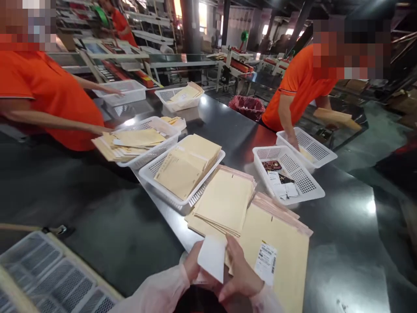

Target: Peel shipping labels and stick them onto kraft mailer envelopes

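Down to the left of the hands, white mesh baskets [35,256] stand side by side. Beyond them a co-worker in an orange shirt [65,102] stretches an arm toward a basket [143,161] heaped with envelopes [140,138], ahead and left of the hands. Nearer to the hands sits another white basket [151,184], packed with tan mailers [182,171] leaning together.

Then comes the person's left hand [193,261], raised from a pale sleeve [163,287], gripping a flat white piece [212,258] by its left side, most of the fingers lost behind it. That piece is tilted, right between the two hands, by the near edge of the dark table [352,217]. The right hand [244,274] comes in from the other side, fingers angled up along the piece's right edge, thumb spread low and apart; whether it pinches anything, I can't tell.

Just ahead of both hands lies a stack of tan envelopes [224,200], and beside the right hand a larger envelope [293,256] with a printed label [265,263]. Farther ahead and right, a basket [304,176] holds small parcels [285,190]; past it, a second co-worker [293,93] bends over, one hand down in another basket [314,150], the other holding a mailer [337,118].
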### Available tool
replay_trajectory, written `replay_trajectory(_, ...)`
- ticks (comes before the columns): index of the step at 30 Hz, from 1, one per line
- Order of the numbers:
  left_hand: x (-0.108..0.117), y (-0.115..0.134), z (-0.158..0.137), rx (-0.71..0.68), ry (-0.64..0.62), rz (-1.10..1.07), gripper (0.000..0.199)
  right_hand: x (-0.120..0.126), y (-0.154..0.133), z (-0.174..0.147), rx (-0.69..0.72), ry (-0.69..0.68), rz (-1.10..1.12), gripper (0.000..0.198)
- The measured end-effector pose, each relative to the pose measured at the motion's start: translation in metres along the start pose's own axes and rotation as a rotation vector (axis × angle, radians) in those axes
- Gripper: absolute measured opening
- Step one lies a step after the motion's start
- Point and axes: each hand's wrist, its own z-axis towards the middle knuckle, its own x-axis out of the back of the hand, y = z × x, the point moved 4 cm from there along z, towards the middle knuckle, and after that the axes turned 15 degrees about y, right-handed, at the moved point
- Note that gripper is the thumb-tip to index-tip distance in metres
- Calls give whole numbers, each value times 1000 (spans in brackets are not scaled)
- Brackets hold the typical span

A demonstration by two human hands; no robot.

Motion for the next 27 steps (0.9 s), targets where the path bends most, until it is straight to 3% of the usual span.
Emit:
replay_trajectory(2, 2, 4, 1, -22, 54, 37, 29, -21, -14, -2, -42, 151, 98, 86)
replay_trajectory(4, 7, 14, 3, -70, 75, 71, 25, -32, -19, -2, -180, 248, 182, 58)
replay_trajectory(7, 11, 36, 10, -149, 63, 18, 48, -41, -22, 6, -303, 161, 264, 55)
replay_trajectory(9, 11, 44, 16, -154, 57, -22, 41, -41, -23, 16, -317, 63, 261, 53)
replay_trajectory(12, 8, 40, 28, -132, 90, -30, 45, -26, -25, 39, -311, 102, 192, 52)
replay_trajectory(15, 5, 27, 38, -147, 182, -36, 50, -15, -29, 62, -264, 149, 83, 46)
replay_trajectory(20, 7, 16, 54, -224, 414, -71, 52, -26, -19, 88, -221, 97, -21, 38)
replay_trajectory(23, 5, 18, 68, -122, 283, -102, 43, -29, -3, 125, -147, 157, -157, 31)
replay_trajectory(25, 4, 16, 75, -8, 111, -114, 55, -26, 9, 161, -94, 245, -256, 24)
replay_trajectory(27, 9, 8, 76, 72, 15, -117, 63, -22, 20, 200, -65, 334, -338, 20)
